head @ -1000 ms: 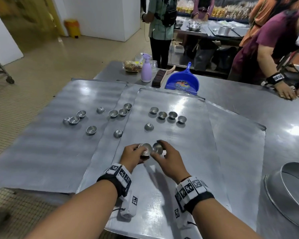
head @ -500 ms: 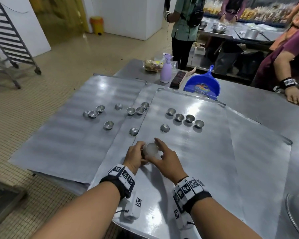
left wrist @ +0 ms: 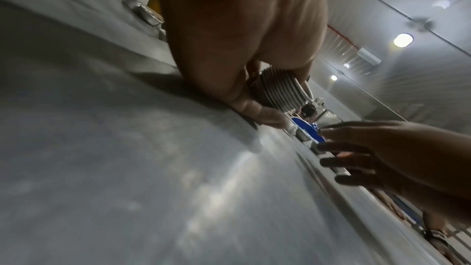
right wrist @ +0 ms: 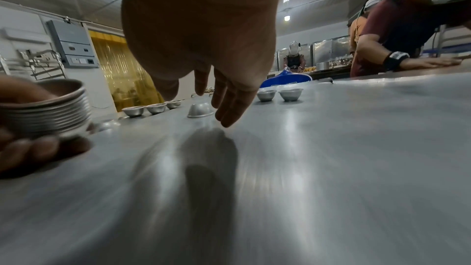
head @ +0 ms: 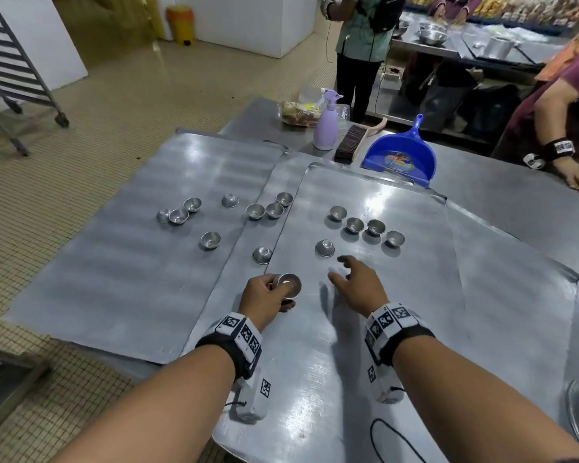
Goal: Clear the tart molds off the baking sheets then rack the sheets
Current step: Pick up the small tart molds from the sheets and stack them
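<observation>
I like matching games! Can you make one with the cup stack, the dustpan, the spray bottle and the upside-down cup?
Things:
1. stack of molds
2. dustpan
3. spray bottle
4. upside-down mold

Matches:
A. blue
B. just beyond the right hand
C. held in the left hand
D. pale purple

Pairs: 1-C, 2-A, 3-D, 4-B

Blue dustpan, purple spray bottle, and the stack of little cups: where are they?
blue dustpan [head: 402, 160]: head view, middle of its scoop.
purple spray bottle [head: 325, 128]: head view, its body.
stack of little cups [right wrist: 51, 112]: right wrist view, ribbed side.
</observation>
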### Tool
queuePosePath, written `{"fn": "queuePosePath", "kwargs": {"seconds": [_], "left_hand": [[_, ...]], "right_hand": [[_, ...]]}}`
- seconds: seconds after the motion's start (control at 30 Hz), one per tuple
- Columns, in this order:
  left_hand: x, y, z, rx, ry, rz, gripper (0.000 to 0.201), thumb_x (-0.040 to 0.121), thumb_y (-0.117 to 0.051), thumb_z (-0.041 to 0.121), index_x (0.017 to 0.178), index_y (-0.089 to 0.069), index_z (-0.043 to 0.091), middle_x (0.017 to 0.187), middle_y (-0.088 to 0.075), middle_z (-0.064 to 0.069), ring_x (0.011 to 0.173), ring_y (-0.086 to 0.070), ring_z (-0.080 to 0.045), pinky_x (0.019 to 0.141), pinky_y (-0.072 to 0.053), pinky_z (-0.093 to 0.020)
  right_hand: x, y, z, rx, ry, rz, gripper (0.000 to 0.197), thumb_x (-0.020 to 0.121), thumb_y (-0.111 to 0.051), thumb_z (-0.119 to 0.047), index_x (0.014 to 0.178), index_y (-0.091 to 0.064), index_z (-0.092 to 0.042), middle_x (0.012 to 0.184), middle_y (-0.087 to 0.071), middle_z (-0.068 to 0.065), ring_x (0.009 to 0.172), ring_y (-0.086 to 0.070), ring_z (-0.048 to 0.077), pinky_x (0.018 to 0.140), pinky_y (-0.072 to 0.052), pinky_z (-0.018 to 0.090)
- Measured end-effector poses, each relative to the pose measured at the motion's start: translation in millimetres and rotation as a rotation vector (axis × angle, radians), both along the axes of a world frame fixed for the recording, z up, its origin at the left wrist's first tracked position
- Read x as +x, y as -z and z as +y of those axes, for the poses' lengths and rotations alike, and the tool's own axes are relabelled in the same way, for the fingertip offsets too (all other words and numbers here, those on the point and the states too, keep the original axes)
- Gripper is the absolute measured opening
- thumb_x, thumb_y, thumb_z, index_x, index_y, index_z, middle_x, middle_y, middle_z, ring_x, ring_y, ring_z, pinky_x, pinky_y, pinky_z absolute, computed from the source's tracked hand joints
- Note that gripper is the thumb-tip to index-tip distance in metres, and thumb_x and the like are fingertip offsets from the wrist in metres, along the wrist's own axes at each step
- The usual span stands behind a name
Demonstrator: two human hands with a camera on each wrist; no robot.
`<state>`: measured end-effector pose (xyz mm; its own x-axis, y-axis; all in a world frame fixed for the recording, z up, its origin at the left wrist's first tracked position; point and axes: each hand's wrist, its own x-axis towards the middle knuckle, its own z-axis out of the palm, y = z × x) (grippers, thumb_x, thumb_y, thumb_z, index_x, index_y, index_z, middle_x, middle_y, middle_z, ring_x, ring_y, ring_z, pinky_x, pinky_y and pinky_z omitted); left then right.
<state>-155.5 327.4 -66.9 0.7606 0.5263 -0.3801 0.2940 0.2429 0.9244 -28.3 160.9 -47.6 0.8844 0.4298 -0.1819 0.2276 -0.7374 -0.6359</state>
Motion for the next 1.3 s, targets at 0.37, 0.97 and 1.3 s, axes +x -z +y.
{"fn": "queuePosePath", "kwargs": {"seconds": [0.37,0.97,1.3], "left_hand": [[-1.4,2.2,5.2,-0.047,0.023,-0.012,0.013,0.089,-0.071,0.005,0.101,-0.071,0.000,0.095,-0.070,-0.020,0.082,-0.073,-0.035,0.067,-0.061,-0.030],[0.3,7.3,9.4,-0.014,0.040,0.010,0.014,0.090,-0.069,0.009,0.101,-0.071,0.000,0.089,-0.071,-0.019,0.074,-0.076,-0.036,0.079,-0.063,-0.048],[-0.6,3.6,7.9,-0.003,0.037,0.000,0.013,0.090,-0.069,0.008,0.100,-0.070,-0.001,0.088,-0.071,-0.017,0.072,-0.075,-0.036,0.078,-0.063,-0.047]], "right_hand": [[62.3,-12.9,57.3,-0.244,-0.160,-0.037,0.058,0.098,-0.049,-0.022,0.154,-0.034,-0.015,0.151,-0.046,0.013,0.137,-0.045,0.031,0.109,-0.036,0.037],[13.0,26.9,37.4,-0.062,-0.011,-0.072,0.043,0.093,-0.060,-0.041,0.132,-0.053,-0.025,0.129,-0.049,0.004,0.105,-0.061,0.029,0.087,-0.044,0.032],[-24.0,30.8,9.6,0.068,0.022,-0.086,0.016,0.083,-0.069,-0.036,0.084,-0.059,-0.023,0.106,-0.054,-0.005,0.086,-0.059,0.016,0.077,-0.048,0.031]]}}
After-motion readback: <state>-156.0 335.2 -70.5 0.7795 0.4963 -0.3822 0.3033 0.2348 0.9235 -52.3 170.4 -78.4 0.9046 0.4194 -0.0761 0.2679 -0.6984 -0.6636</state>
